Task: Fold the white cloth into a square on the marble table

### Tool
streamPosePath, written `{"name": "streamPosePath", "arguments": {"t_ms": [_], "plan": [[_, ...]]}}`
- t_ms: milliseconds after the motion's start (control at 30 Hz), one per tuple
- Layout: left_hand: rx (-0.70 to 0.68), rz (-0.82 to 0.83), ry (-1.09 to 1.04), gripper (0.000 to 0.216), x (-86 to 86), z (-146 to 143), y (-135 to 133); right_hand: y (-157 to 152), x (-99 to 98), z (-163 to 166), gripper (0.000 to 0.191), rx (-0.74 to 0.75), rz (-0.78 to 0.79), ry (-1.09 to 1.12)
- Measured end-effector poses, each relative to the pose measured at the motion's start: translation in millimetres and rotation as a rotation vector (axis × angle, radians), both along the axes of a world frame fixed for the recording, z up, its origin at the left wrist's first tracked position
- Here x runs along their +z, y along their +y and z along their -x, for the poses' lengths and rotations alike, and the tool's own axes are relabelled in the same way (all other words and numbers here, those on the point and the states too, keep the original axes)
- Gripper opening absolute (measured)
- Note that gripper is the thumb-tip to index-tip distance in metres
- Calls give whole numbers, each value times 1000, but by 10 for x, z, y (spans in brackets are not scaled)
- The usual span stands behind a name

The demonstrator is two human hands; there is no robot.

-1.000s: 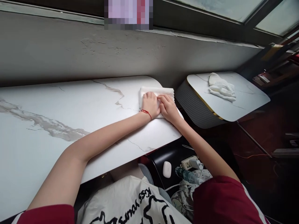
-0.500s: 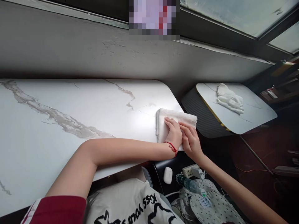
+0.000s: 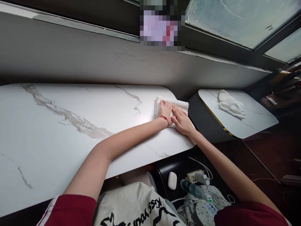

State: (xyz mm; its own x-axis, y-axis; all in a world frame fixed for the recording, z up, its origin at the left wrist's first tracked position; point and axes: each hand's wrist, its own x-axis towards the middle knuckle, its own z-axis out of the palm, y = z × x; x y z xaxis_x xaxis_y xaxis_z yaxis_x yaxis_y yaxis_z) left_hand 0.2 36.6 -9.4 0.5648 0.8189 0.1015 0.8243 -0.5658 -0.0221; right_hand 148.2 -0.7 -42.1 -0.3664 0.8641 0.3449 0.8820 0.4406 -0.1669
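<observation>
A folded white cloth [image 3: 180, 104] lies on the right end of a white marble-patterned tabletop [image 3: 70, 125], near the far edge. My left hand [image 3: 165, 110], with a red string at the wrist, lies flat on the cloth's left part. My right hand [image 3: 181, 120] lies flat beside it on the cloth's right part, fingers stretched out. Both hands press the cloth down on the tabletop, and much of the cloth is hidden under them.
A grey wall and window sill run along the table's far side. To the right stands a smaller white table [image 3: 254, 122] with a crumpled white cloth [image 3: 230, 104]. Below the table edge lie a white case [image 3: 172, 180], a power strip [image 3: 192, 176] and a water bottle [image 3: 195, 190].
Both hands slid the cloth from the far edge toward the near right edge half a second ago, and have now pushed it back toward the wall.
</observation>
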Motion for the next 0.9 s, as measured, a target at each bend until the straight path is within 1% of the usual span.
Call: {"name": "streamPosePath", "arguments": {"t_ms": [100, 200, 300, 367, 500, 667, 767, 900], "plan": [[57, 34, -17, 69, 61, 257, 313, 413, 13, 198, 70, 0, 36, -14], [131, 62, -46, 69, 76, 541, 558, 763, 43, 494, 71, -7, 65, -29], [221, 43, -67, 66, 46, 804, 731, 1014, 56, 816, 67, 14, 60, -30], [272, 26, -90, 64, 17, 943, 808, 1122, 55, 991, 65, 38, 43, -16], [310, 5, -114, 63, -29, 1087, 885, 1217, 41, 1157, 66, 63, 26, 12], [282, -15, -103, 63, -45, 1107, 906, 1208, 29, 1140, 65, 82, 38, -7], [250, 15, -76, 65, -42, 1137, 933, 1172, 40, 1158, 63, 67, 54, -24], [173, 75, -38, 68, -30, 1201, 980, 1109, 98, 1227, 59, 21, 64, -46]]}}
